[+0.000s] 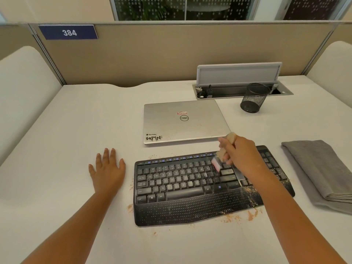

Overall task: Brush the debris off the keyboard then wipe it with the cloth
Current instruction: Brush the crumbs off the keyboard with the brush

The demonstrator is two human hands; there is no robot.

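A black keyboard [181, 185] with a dotted wrist rest lies on the white desk in front of me. Tan crumbs [249, 191] cover its right lower part and spill onto the desk around its front and left edges. My right hand [242, 153] is closed around a small wooden-handled brush [219, 161], whose pale bristles touch the keys at the upper right of the main key block. Left of the keyboard, my left hand [107, 168] rests flat on the desk, fingers spread, holding nothing. A folded grey cloth [320, 174] lies on the desk to the keyboard's right.
A closed silver laptop [184, 121] sits just behind the keyboard. A black mesh pen cup [254, 98] stands at the back right beside an open cable tray [242, 92]. Beige partition walls enclose the desk on three sides.
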